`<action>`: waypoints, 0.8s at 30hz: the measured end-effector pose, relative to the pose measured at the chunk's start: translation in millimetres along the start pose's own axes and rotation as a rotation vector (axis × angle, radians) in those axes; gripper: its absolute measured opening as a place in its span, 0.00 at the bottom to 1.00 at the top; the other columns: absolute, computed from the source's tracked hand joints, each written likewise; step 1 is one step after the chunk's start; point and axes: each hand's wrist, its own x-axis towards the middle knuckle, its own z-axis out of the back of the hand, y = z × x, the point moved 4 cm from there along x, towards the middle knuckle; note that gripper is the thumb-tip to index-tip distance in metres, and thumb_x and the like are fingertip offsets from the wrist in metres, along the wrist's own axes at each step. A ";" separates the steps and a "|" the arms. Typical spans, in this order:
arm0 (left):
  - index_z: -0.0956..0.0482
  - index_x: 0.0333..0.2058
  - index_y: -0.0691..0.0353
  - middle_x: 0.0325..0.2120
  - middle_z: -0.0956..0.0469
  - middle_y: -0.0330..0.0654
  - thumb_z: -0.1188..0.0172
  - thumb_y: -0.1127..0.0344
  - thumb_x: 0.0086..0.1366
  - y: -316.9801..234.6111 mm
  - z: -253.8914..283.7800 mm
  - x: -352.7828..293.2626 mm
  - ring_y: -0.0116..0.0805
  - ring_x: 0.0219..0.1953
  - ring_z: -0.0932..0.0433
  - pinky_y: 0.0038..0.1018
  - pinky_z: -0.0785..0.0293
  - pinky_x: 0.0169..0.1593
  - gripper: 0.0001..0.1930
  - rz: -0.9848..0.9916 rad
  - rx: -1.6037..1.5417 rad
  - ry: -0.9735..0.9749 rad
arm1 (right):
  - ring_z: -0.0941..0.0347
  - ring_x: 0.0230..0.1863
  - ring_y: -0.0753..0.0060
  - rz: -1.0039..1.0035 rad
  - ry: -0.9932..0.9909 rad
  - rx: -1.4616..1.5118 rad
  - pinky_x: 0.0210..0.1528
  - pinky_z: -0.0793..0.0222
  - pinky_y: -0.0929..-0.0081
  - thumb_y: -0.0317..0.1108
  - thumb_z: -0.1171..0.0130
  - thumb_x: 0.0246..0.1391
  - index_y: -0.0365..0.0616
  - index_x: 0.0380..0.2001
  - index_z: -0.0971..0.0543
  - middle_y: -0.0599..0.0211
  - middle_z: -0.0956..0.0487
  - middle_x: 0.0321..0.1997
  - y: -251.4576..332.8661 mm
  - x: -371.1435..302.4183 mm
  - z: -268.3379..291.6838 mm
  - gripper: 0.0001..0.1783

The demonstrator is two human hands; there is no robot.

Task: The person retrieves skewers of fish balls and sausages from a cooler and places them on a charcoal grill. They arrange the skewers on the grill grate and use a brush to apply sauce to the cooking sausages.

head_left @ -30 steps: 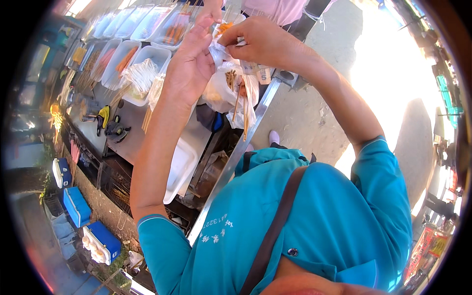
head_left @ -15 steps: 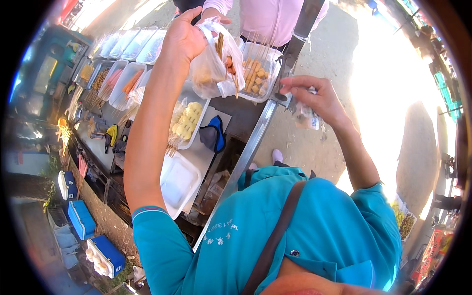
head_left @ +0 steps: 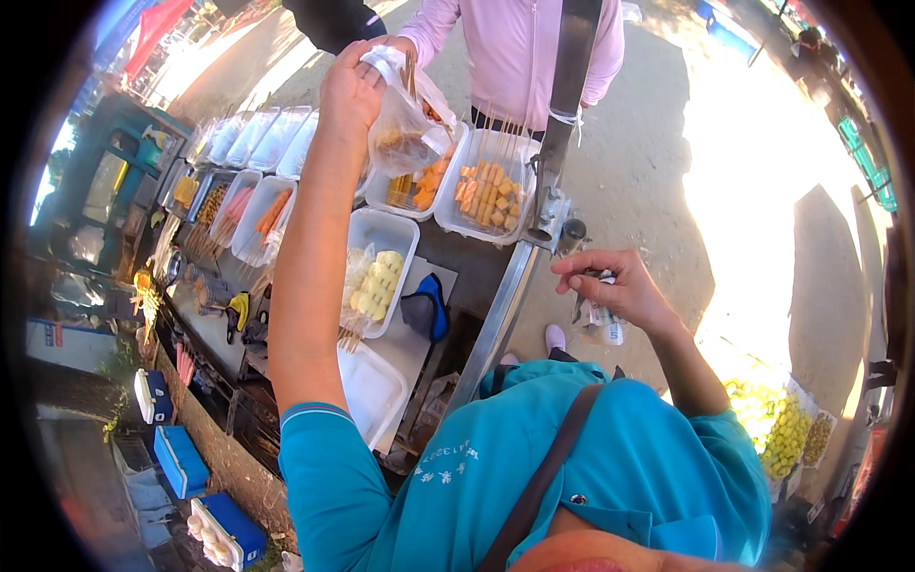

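Note:
My left hand (head_left: 355, 88) stretches far over the stall and grips the top of a white plastic bag (head_left: 405, 124) with wooden skewers poking out of it. Another person's hand (head_left: 405, 45), in a pink sleeve, is right at the bag's top. Beneath the bag are tubs of orange skewered food (head_left: 431, 181) and of skewered tan cubes (head_left: 491, 195). My right hand (head_left: 620, 289) is over the ground right of the counter, its index finger extended. A small crumpled, clear-and-white plastic packet (head_left: 602, 322) hangs from its curled fingers.
A metal post (head_left: 572, 76) rises at the counter's corner. Nearer me are a tub of pale yellow pieces (head_left: 379, 286), a white tray (head_left: 367, 391) and a blue-and-grey cloth item (head_left: 426, 310). Blue cool boxes (head_left: 181, 459) stand at left; green fruit (head_left: 777, 424) lies at right.
The view has tilted, so the counter and both hands sit differently in it. My left hand still has the bag, now beside the pink-sleeved hand. The packet has moved along with my right hand.

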 end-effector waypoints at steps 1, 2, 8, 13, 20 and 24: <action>0.46 0.54 0.65 0.52 0.42 0.54 0.54 0.66 0.61 -1.1 -4.5 -7.2 0.42 0.55 0.41 0.37 0.43 0.55 0.24 -0.078 0.072 0.012 | 0.28 0.29 0.81 -0.011 -0.014 0.024 0.32 0.33 0.84 0.29 0.46 0.49 0.40 0.36 0.23 0.66 0.22 0.27 -0.2 0.0 0.4 0.10; 0.45 0.53 0.65 0.51 0.41 0.53 0.54 0.66 0.61 1.2 -15.5 -25.7 0.41 0.55 0.41 0.36 0.43 0.55 0.22 -0.150 0.140 0.032 | 0.28 0.29 0.81 -0.014 -0.064 0.055 0.32 0.33 0.84 0.30 0.46 0.50 0.39 0.35 0.23 0.67 0.23 0.27 -1.9 -1.6 3.4 0.10; 0.38 0.49 0.62 0.45 0.31 0.45 0.50 0.61 0.59 18.7 -0.3 -135.8 0.33 0.47 0.30 0.28 0.38 0.50 0.20 -0.228 0.338 0.043 | 0.29 0.32 0.81 0.006 -0.087 0.478 0.34 0.34 0.83 0.35 0.49 0.54 0.38 0.34 0.25 0.68 0.25 0.27 -7.7 24.1 -4.2 0.11; 0.37 0.48 0.62 0.43 0.31 0.45 0.57 0.52 0.63 77.7 -8.6 -264.0 0.32 0.41 0.27 0.27 0.28 0.42 0.22 0.380 0.462 0.169 | 0.31 0.33 0.80 0.213 0.097 0.351 0.36 0.35 0.83 0.32 0.53 0.55 0.38 0.35 0.25 0.68 0.26 0.30 8.3 52.2 -48.5 0.10; 0.36 0.40 0.63 0.30 0.27 0.40 0.47 0.66 0.59 124.1 -1.6 -389.8 0.25 0.31 0.26 0.21 0.26 0.30 0.12 0.090 0.439 -0.347 | 0.31 0.37 0.76 0.448 0.537 0.115 0.39 0.36 0.80 0.28 0.51 0.52 0.39 0.38 0.26 0.65 0.27 0.36 -14.2 11.2 -117.4 0.10; 0.35 0.39 0.62 0.27 0.25 0.45 0.47 0.72 0.57 153.2 7.6 -484.6 0.31 0.29 0.24 0.26 0.28 0.28 0.11 -0.116 0.886 -0.697 | 0.32 0.40 0.75 0.208 0.770 0.052 0.41 0.35 0.78 0.32 0.48 0.50 0.40 0.42 0.29 0.64 0.27 0.39 -39.2 -42.8 -165.9 0.15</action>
